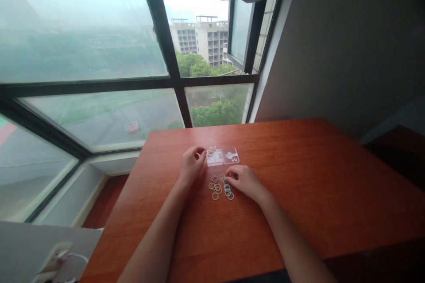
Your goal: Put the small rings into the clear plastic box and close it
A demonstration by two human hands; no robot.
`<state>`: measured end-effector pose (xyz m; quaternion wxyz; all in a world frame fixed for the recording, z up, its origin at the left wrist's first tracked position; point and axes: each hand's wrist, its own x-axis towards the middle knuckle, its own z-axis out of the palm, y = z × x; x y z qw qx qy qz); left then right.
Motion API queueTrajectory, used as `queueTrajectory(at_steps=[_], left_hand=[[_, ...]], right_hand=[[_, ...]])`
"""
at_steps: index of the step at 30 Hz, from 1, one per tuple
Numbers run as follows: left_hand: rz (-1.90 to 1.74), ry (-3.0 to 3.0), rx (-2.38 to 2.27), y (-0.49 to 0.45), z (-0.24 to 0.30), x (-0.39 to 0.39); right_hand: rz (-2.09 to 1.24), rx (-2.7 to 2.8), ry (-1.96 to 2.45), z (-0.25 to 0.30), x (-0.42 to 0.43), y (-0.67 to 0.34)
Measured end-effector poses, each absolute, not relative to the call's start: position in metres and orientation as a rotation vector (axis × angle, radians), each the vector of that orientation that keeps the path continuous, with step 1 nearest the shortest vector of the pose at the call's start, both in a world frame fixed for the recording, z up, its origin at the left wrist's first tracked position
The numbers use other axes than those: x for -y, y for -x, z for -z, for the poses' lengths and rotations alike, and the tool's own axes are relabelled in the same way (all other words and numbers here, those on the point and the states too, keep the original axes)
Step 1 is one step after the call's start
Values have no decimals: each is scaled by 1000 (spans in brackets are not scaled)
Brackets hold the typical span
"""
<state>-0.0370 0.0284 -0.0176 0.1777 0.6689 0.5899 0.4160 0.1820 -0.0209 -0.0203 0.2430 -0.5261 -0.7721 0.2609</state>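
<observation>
Right hand (246,181) placed at the small rings (218,190), left hand (192,166) set beside the clear box (214,159).
On the right hand, the fingers are curled and their tips are set at the farthest pale ring (221,175); whether it is pinched cannot be told. Loose rings in pink, yellowish and bluish tones are spread below and to the left of those fingertips, some overlapped. On the left hand, the fingers are bent toward the thumb; whether anything is gripped cannot be made out. Just right of its fingertips the box is opened, with more rings (211,152) held inside, and its printed lid (231,155) is laid beyond the right hand. Both hands are seen over the wooden table (299,163).
</observation>
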Motion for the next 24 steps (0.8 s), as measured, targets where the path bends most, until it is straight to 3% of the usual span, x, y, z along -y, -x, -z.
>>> queueTrajectory(at_steps=[11, 24], left_hand=[[-1174, -1900, -1640, 36, 16, -26], [-1140, -1914, -1383, 25, 1, -15]], right_hand=[[-736, 2108, 1411, 22, 20, -182], [-726, 1644, 1325, 24, 16, -180]])
